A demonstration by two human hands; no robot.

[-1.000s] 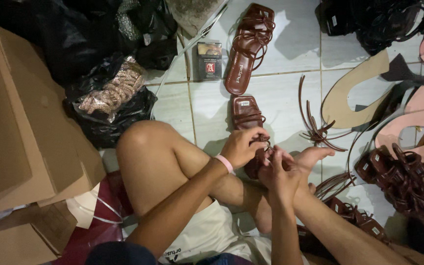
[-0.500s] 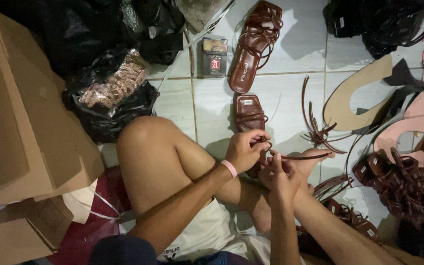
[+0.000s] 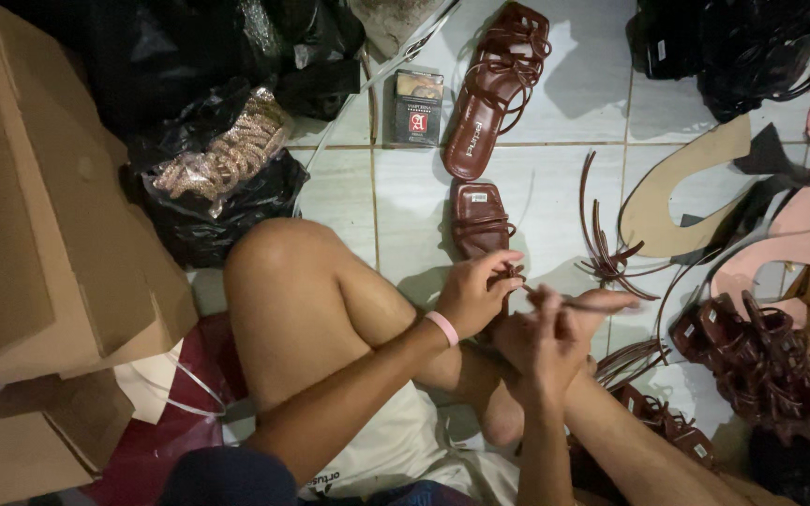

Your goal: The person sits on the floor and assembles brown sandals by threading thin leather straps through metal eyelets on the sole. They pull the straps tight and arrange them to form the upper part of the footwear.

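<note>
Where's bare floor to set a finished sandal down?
Bare tile shows between the finished sandal and the black bags, and left of the sandal in hand, by the knee. The right side is crowded with straps and soles.

We see the left hand [image 3: 480, 290] on the near sandal [image 3: 480, 220], the right hand [image 3: 555, 333] just right of it. A second sandal [image 3: 494, 94] lies beyond, a small box [image 3: 417, 106] to its left. Cardboard boxes [image 3: 39, 234] stand far left; loose straps [image 3: 611, 253], perhaps touching, lie right.
</note>
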